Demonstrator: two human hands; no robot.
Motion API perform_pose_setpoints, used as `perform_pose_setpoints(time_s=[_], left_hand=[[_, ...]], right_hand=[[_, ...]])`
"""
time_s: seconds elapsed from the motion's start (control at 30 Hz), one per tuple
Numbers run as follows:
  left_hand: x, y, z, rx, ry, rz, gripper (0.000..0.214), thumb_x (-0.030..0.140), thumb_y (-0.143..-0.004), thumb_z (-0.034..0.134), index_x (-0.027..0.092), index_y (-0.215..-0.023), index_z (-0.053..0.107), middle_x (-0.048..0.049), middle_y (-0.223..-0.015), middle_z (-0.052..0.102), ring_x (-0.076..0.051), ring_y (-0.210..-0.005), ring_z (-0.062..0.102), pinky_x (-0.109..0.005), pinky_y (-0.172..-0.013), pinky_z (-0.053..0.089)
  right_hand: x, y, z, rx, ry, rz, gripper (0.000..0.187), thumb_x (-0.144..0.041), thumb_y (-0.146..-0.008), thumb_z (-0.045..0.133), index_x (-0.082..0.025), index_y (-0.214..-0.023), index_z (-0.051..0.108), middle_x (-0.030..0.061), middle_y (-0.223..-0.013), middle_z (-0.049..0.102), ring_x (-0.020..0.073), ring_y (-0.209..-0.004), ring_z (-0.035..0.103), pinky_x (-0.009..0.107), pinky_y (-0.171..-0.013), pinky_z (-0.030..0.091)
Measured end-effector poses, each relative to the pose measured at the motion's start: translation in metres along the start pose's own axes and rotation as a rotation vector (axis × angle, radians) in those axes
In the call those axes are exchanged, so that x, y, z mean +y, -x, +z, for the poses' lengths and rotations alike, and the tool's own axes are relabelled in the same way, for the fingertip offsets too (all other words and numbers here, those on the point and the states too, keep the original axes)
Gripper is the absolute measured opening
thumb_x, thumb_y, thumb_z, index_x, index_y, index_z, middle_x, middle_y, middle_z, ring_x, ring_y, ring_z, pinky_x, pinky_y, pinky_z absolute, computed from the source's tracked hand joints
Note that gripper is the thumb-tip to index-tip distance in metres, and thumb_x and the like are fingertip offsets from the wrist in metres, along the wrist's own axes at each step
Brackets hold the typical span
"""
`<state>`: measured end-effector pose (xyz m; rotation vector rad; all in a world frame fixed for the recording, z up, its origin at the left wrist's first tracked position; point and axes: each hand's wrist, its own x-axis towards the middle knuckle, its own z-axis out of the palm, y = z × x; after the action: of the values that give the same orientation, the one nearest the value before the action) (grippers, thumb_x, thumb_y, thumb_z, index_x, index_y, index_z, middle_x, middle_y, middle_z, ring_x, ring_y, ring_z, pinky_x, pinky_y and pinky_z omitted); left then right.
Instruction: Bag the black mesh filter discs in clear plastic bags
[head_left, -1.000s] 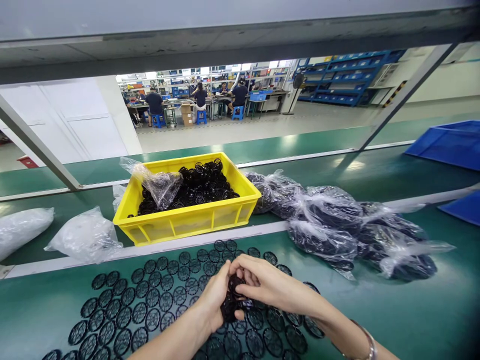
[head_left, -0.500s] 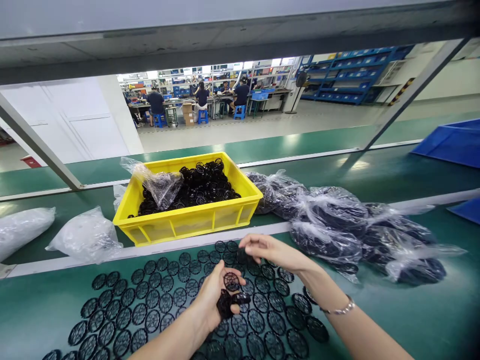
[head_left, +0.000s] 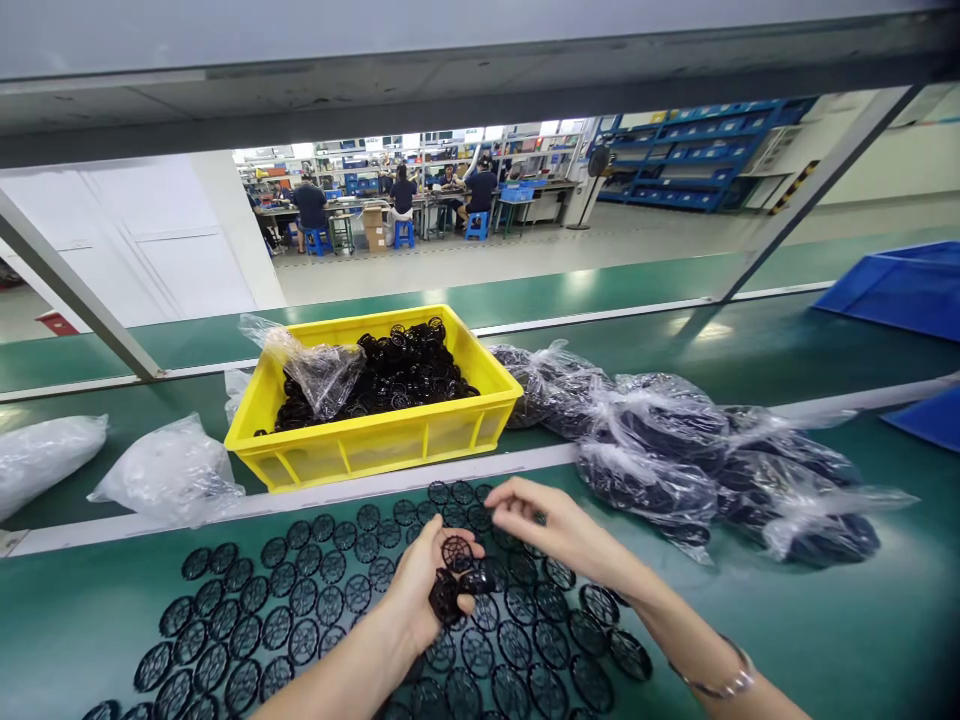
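Observation:
My left hand (head_left: 417, 585) is closed around several black spoked plastic rings (head_left: 457, 553), held in the palm and fingers above the green work surface. Beneath and around it, many similar black rings (head_left: 330, 605) lie flat in rough rows. My right hand (head_left: 559, 525) hovers over the far right part of these rows, its fingers loosely bent and slightly apart. No ring shows between those fingertips. A black ring (head_left: 479, 516) lies just left of them. Some rings are hidden under both hands and forearms.
Behind the rows stands a yellow bin (head_left: 382, 452) heaped with black rings, a clear bag (head_left: 330, 378) lying on top. Tied bags of black parts (head_left: 652, 480) lie to the right, white bags (head_left: 169, 470) to the left. Blue bins (head_left: 900, 290) sit far right; people work in the background.
My right hand has let go of a dark ring at the far row and drawn slightly right. The left hand, still holding its rings, has shifted a little left.

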<state>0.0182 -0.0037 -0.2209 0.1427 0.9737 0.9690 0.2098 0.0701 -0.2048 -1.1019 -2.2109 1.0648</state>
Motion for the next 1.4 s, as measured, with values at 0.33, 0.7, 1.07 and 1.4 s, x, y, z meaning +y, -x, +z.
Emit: perform_pose_setpoints(time_s=[0.33,0.7,1.07,1.4], left_hand=[[0.001,-0.005,0.011,-0.005,-0.004,-0.054,0.039,0.041,-0.102,0.036,0.011,-0.091,0.059,-0.0036,-0.071,0.058,-0.01,-0.046,0.051,-0.017,-0.036,0.028],[0.002,0.0,0.0,-0.053,-0.022,-0.032,0.036,0.037,-0.102,0.035,0.011,-0.095,0.058,-0.0056,-0.083,0.063,-0.008,-0.046,0.053,-0.017,-0.035,0.028],[-0.023,0.0,0.01,-0.224,-0.192,-0.039,0.037,0.043,-0.1,0.039,0.012,-0.098,0.059,-0.001,-0.07,0.055,-0.011,-0.046,0.049,-0.021,-0.034,0.036],[-0.018,0.004,0.009,-0.176,-0.135,-0.075,0.037,0.039,-0.103,0.033,0.011,-0.101,0.056,-0.0119,-0.095,0.069,-0.01,-0.046,0.054,-0.02,-0.035,0.033]], right_hand=[[-0.022,0.018,-0.001,-0.167,-0.137,-0.016,0.025,-0.043,-0.095,0.057,-0.024,-0.105,0.067,0.0034,-0.091,0.068,0.0172,-0.077,0.06,0.028,-0.069,0.047],[0.077,-0.036,-0.007,0.18,0.139,0.068,0.027,-0.049,-0.083,0.062,-0.022,-0.081,0.064,0.0034,-0.085,0.062,0.0185,-0.072,0.056,0.033,-0.071,0.046],[-0.021,0.04,0.016,-0.135,0.026,0.048,0.021,-0.04,-0.094,0.056,-0.024,-0.094,0.07,0.0016,-0.088,0.062,0.0163,-0.076,0.056,0.026,-0.067,0.043],[0.076,-0.008,-0.03,0.225,0.012,0.15,0.046,-0.062,-0.084,0.057,-0.021,-0.101,0.067,0.0005,-0.075,0.059,0.0181,-0.07,0.054,0.031,-0.067,0.046]])
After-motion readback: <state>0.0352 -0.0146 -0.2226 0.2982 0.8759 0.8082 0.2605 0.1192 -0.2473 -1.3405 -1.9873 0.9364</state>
